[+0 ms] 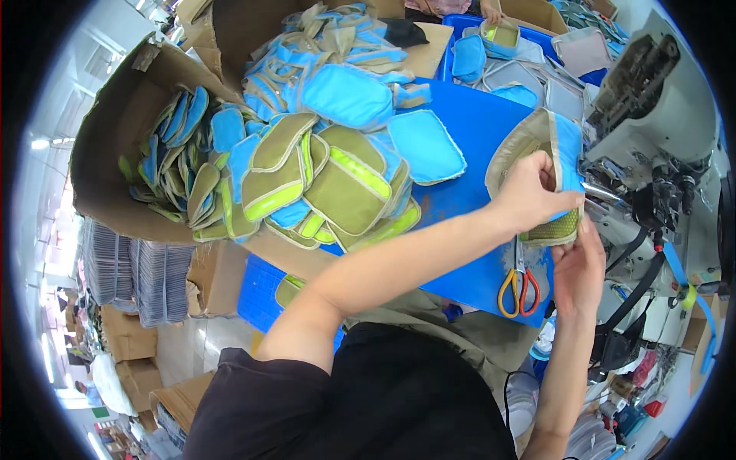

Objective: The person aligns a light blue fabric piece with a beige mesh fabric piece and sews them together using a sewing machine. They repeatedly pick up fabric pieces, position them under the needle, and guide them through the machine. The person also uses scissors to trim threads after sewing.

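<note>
A half-formed fabric pouch [566,142], blue outside with a beige lining and green mesh at its lower part, stands at the sewing machine [652,146]. My left hand [529,193] reaches across to it, fingers curled into its opening and thumb pressing the edge by the machine. Below, my right hand [579,264] pinches the pouch's lower rim between thumb and fingers. Scissors [520,264] with one yellow and one red handle lie on the blue tabletop [468,222], just left of my right hand. The machine's needle area is partly hidden by the pouch.
Olive and blue panels [345,188] are heaped left of the pouch, beside a cardboard box [107,172] of similar pieces. Fabric strips [307,54] pile up behind. At the far right, a blue bin [460,24] holds pouches, with another person's hand [492,11] near it.
</note>
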Motion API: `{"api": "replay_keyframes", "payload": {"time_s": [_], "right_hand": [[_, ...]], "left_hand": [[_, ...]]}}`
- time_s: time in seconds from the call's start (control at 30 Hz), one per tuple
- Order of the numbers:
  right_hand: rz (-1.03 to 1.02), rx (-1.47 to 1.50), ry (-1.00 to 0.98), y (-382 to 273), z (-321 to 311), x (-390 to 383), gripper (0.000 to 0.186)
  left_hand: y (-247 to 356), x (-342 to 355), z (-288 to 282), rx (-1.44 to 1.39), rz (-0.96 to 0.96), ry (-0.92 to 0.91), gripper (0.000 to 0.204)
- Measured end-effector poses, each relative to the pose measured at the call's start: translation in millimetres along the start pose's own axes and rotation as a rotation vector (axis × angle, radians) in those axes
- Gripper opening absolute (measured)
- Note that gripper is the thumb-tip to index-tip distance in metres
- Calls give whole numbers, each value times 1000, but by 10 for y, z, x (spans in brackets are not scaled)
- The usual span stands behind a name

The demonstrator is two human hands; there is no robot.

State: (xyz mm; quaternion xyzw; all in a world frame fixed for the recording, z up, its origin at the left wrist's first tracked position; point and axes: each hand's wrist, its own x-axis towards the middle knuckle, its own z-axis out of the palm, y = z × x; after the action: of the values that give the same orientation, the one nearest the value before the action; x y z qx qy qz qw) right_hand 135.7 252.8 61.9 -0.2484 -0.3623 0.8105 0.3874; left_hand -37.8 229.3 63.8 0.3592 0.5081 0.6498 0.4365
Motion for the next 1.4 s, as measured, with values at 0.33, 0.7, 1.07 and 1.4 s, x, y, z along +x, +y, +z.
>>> {"api": "replay_keyframes", "payload": {"time_s": [0.33,0.7,1.07,1.4], "right_hand": [[116,-219,308,609,-439,-710,24],[-229,-660,161,215,119,-741,26],[-57,-199,33,95,100,-656,23],[-208,-320,-26,-134,270,-761,34]], "left_hand": [[-90,-420,-140,454,399,89,35],[156,-489,-184,116,46,-102,11],[202,-1077,-88,-102,-344,-263,12],[508,-153,8,1192,1241,-176,28]]}}
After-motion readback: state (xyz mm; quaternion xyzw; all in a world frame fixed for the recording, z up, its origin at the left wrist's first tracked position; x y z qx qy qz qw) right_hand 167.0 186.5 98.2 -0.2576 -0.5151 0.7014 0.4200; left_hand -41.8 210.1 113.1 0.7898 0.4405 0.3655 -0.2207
